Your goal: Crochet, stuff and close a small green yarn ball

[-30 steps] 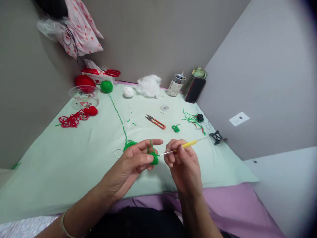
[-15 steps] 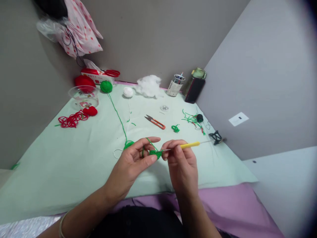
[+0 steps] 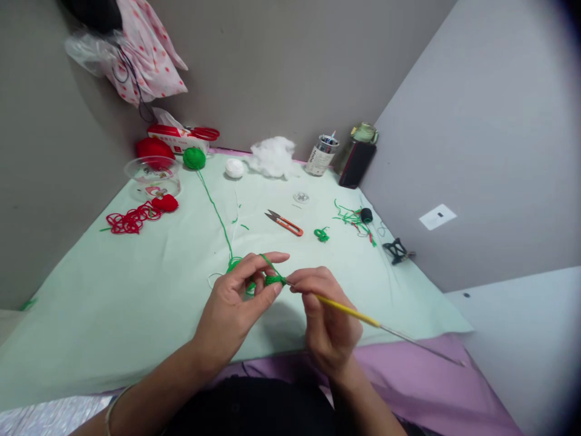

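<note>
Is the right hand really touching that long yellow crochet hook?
Touching. The head view shows the right hand gripping the yellow-handled crochet hook: its thumb and fingers close around the hook's front part.

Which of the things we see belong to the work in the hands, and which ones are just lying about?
Work in hand:
- yellow-handled hook, in the right hand
- small green piece, in the left hand
- green yarn ball, its strand leading toward the left hand

Apparently just lying about:
- orange-handled snips
- tangled red yarn
- white stuffing
</note>
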Motion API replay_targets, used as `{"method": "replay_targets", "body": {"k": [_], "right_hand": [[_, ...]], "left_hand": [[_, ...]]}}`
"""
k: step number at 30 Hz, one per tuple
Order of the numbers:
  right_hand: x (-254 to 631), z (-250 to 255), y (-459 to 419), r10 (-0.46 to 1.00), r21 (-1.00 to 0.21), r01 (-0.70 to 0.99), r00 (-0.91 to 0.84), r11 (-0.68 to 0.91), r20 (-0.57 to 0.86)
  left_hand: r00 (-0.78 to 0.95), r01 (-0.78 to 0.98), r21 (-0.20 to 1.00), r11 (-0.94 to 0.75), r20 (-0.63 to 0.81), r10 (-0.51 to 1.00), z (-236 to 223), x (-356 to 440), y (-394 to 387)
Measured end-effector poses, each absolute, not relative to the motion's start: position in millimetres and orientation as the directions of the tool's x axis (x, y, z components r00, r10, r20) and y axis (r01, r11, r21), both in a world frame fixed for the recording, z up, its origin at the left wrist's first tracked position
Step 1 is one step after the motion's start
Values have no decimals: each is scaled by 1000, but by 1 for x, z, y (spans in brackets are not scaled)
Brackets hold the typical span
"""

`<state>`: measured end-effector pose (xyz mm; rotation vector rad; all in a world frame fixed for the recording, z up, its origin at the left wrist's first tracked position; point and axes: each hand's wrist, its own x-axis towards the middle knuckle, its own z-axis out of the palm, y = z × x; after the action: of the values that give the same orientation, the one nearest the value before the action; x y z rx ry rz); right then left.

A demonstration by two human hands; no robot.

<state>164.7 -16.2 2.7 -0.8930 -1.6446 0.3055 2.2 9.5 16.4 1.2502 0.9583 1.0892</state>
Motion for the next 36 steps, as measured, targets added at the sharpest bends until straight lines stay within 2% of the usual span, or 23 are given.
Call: {"method": "replay_targets", "body": {"k": [4, 6, 7, 8, 10, 12, 14, 16, 19, 21, 23, 25, 27, 30, 32, 36], "right_hand": [[163, -11, -15, 599, -473, 559, -53, 681, 799], [162, -15, -16, 518, -344, 670, -71, 658, 852], [162, -16, -16, 498, -320, 683, -74, 656, 864], [162, -15, -16, 504, -350, 661, -49, 664, 862], [163, -8, -15, 594, -548, 501, 79, 670, 800], [163, 1, -12, 699, -729, 257, 213, 634, 683], [162, 7, -10, 763, -798, 94, 246, 595, 598], [160, 9, -8, 792, -815, 85, 199, 573, 578], [156, 4, -10, 772, -788, 220, 173, 575, 612], [155, 0, -13, 719, -709, 373, 140, 599, 681], [156, -4, -15, 638, -567, 529, 60, 632, 767], [158, -5, -15, 594, -495, 576, 20, 651, 804], [161, -2, -13, 642, -610, 474, 116, 635, 758], [164, 3, -9, 786, -823, 148, 247, 548, 567], [164, 4, -7, 836, -859, 30, 216, 511, 504], [162, 1, -4, 869, -883, 14, 174, 469, 464]], "left_hand": [[181, -213, 974, 81, -42, 983, 17, 9, 4], [257, -353, 909, 220, -132, 957, 18, 11, 4], [322, -412, 857, 309, -181, 929, 18, 11, 5], [385, -452, 801, 393, -223, 896, 19, 10, 6], [465, -480, 722, 499, -273, 842, 20, 8, 10], [464, -487, 722, 492, -264, 846, 22, 5, 13], [441, -478, 762, 437, -222, 870, 23, 5, 14], [416, -459, 804, 378, -181, 891, 23, 6, 13], [366, -424, 851, 310, -152, 918, 20, 10, 10], [338, -440, 846, 301, -155, 928, 18, 12, 9], [355, -479, 800, 361, -200, 913, 17, 13, 9], [432, -506, 723, 471, -260, 864, 17, 11, 11], [512, -511, 654, 558, -290, 809, 17, 8, 14], [523, -529, 646, 551, -264, 811, 17, 5, 17], [478, -512, 715, 476, -223, 850, 17, 6, 16], [376, -397, 867, 303, -147, 915, 13, 7, 13]]}}
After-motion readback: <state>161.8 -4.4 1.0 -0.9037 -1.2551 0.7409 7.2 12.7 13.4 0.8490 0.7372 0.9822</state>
